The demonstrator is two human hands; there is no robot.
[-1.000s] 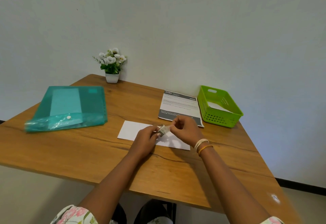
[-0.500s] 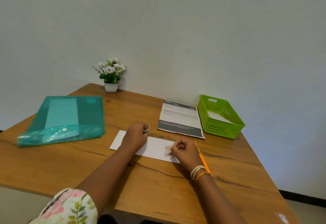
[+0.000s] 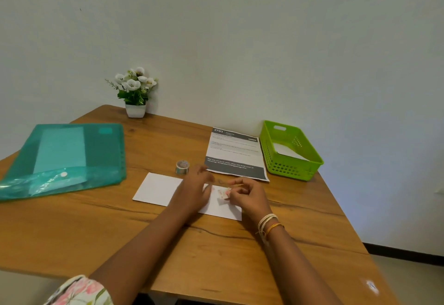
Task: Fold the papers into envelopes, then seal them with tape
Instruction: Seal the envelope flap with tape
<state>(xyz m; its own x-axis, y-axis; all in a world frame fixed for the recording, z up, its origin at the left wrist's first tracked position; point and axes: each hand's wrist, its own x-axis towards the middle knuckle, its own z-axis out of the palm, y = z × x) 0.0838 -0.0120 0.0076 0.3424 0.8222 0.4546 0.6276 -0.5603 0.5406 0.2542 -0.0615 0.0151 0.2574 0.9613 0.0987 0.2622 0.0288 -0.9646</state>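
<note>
Now pinching a small patterned piece of tape [image 3: 224,193] in the right hand [image 3: 248,195], fingers curled, grip narrow on the strip, right over the folded white envelope [image 3: 157,188] lying flat on the desk [image 3: 216,252]. Resting the left hand [image 3: 195,189] on the envelope's middle, fingers looking loosely spread and holding nothing, though blurred, so hard to be sure. Worth pinning the flap flat with that left hand, bridging the seam with the strip, then rubbing from the centre outward to avoid wrinkles. Worth minding thin tape curling back on itself or sticking to fingertips. Sitting just beyond the envelope: the tape roll [image 3: 182,167], near the left hand and easy to knock. Lying further back: a printed sheet [image 3: 234,153], a green basket [image 3: 292,167] with paper inside, a teal folder [image 3: 64,158] well off to the left, a flower pot [image 3: 135,92] by the wall. Nothing blocking the seam itself.
</note>
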